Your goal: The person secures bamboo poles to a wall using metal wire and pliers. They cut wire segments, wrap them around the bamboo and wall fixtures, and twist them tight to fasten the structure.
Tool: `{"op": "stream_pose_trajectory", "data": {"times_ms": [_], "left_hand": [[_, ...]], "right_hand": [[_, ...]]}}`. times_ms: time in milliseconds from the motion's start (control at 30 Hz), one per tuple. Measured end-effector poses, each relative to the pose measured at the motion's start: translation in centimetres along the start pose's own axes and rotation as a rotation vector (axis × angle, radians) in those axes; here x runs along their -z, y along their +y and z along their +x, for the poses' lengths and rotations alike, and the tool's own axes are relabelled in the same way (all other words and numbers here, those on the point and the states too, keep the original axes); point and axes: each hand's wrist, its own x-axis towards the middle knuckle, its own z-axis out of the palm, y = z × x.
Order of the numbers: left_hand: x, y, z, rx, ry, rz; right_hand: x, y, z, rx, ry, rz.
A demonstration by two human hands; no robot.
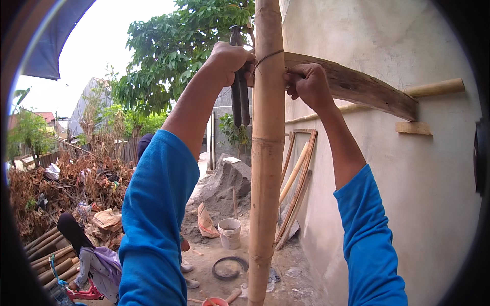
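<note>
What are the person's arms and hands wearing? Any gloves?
No gloves: the left hand and the right hand are bare. Both arms wear bright blue long sleeves, plain with no marks showing. The left sleeve and the right sleeve are pushed back, so the forearms are uncovered. No watch, ring or band can be seen.

Single head-worn fisheye view, facing forward and slightly up, close to a bamboo pole (266, 153), yard beyond

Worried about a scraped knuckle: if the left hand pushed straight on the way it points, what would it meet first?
Probably the upright bamboo pole: the left hand, gripping pliers, points right toward it, almost touching. Depth is hard to judge.
</note>
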Motion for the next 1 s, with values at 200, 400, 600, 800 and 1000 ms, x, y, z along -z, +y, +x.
{"op": "stream_pose_trajectory", "data": {"times_ms": [200,400,600,800,1000], "left_hand": [[0.3,-0.3,-2.1,0.013,0.001,0.146],[-0.8,-2.6,-3.5,-0.079,0.082,-0.093],[-2.7,-0.5,-4.1,-0.061,0.158,0.218],[-0.9,0.5,-4.1,0.002,-0.071,-0.191],[-6.5,-1.4,-5.2,0.001,0.263,-0.446]], "right_hand": [[0.9,-1.3,0.7,-0.074,-0.100,-0.072],[0.9,-1.0,1.0,-0.020,-0.075,-0.085],[0.7,-1.1,1.0,0.005,-0.087,-0.079],[1.5,-0.1,2.1,-0.031,-0.142,-0.113],[1.1,0.0,2.3,-0.015,-0.194,-0.074]]}}
